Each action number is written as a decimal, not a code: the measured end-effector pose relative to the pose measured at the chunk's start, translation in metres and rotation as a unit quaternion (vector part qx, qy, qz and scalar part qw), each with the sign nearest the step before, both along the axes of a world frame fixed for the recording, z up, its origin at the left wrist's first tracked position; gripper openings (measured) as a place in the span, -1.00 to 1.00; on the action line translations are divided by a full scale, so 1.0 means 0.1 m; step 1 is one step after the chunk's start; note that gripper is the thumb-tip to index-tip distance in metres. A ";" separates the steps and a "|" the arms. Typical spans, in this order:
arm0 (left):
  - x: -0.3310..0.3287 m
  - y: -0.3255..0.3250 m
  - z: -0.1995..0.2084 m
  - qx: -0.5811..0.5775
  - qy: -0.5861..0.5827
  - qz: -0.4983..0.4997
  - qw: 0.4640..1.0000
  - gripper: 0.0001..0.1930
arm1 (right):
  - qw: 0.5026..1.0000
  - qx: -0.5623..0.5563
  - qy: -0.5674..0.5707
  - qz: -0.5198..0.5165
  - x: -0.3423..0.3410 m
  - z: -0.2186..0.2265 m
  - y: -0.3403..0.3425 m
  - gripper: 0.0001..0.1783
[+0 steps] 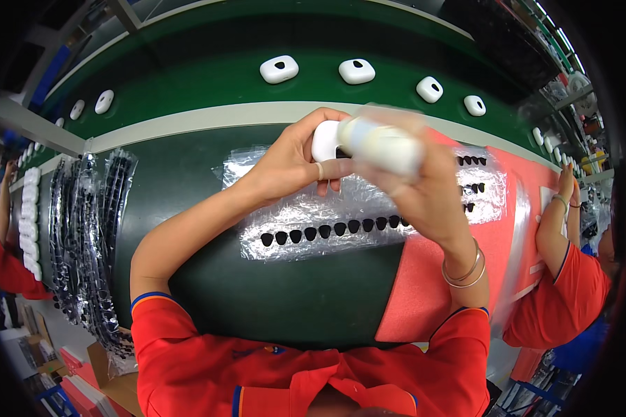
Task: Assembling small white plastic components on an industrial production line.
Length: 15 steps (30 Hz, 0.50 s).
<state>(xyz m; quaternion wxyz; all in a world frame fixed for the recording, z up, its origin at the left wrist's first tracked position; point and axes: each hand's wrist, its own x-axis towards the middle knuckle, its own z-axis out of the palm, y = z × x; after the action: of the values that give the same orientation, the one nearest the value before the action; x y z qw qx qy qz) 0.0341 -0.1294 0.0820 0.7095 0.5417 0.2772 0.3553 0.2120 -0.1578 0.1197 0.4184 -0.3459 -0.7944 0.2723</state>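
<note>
My left hand (291, 165) is closed round a small white rounded plastic case (323, 141), lifted above the work surface. A black patch shows on the case's right part. In my right hand (428, 191) is a white bottle (386, 147), tilted with one end against or just over the case; motion blurs it, so I cannot tell whether they touch. Beneath both hands lies a crinkled clear plastic sheet (299, 212) bearing rows of small black rounded pieces (325, 231).
Beyond the pale rail (222, 117), white cases (279, 69) with black patches sit along a green belt (195, 76). Bundled strips of black pieces (83, 236) and stacked white cases (30, 215) lie at left. A pink foam sheet (417, 292) covers the right side, near a co-worker's arm (553, 226).
</note>
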 end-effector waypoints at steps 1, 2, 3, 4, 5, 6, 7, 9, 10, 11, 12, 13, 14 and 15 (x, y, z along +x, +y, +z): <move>-0.01 0.01 -0.05 0.000 0.001 0.002 1.000 -0.55 | 0.982 -0.128 -0.136 -0.031 -0.04 0.04 -0.01 -0.63; -0.03 0.01 -0.14 -0.016 0.018 0.006 1.000 -0.55 | 0.982 -0.127 -0.134 -0.027 -0.05 0.04 0.00 -0.63; -0.06 0.02 -0.19 -0.031 0.034 0.012 0.999 -0.55 | 0.978 -0.148 -0.144 -0.026 -0.07 0.02 0.02 -0.63; -0.09 0.00 -0.17 -0.015 0.032 -0.001 0.999 -0.55 | 0.973 -0.170 -0.153 -0.022 -0.10 0.00 0.02 -0.62; -0.12 0.01 -0.12 -0.002 0.040 -0.005 0.999 -0.55 | 0.987 -0.119 -0.103 -0.014 -0.08 -0.03 0.04 -0.62; -0.13 0.06 -0.04 0.012 0.049 -0.006 0.999 -0.56 | 0.993 -0.104 -0.061 -0.019 -0.06 0.00 0.04 -0.62; -0.14 0.10 0.02 0.029 0.101 0.040 0.994 -0.57 | 0.996 -0.088 -0.016 -0.015 -0.05 0.05 0.03 -0.63; -0.21 0.33 -0.09 0.128 0.167 0.153 0.966 -0.54 | 0.991 -0.119 -0.016 -0.065 -0.02 0.17 -0.03 -0.61; -0.29 0.53 -0.24 0.179 0.241 0.207 0.931 -0.49 | 0.989 -0.116 -0.013 -0.087 0.01 0.18 -0.06 -0.60; -0.40 0.69 -0.32 0.221 0.316 0.265 0.884 -0.46 | 0.992 -0.081 -0.015 -0.097 0.05 0.16 -0.06 -0.60; -0.51 0.83 -0.37 0.259 0.386 0.317 0.827 -0.44 | 0.993 -0.081 -0.010 -0.088 0.05 0.14 -0.04 -0.60; -0.64 0.93 -0.36 0.239 0.427 0.336 0.805 -0.40 | 0.992 -0.075 -0.014 -0.095 0.06 0.15 -0.04 -0.59; -0.84 1.09 -0.49 0.281 0.482 0.374 0.741 -0.43 | 0.992 -0.068 -0.021 -0.108 0.07 0.18 -0.06 -0.59; -1.05 1.25 -0.70 0.323 0.527 0.405 0.674 -0.45 | 0.990 -0.092 -0.011 -0.107 0.05 0.22 -0.08 -0.60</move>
<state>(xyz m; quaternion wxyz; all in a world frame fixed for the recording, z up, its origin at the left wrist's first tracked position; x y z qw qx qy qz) -0.0705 -0.0047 0.0125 0.0130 0.6690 0.6656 0.3304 0.2169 -0.1654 0.1418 0.4028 -0.4686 -0.7290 0.2945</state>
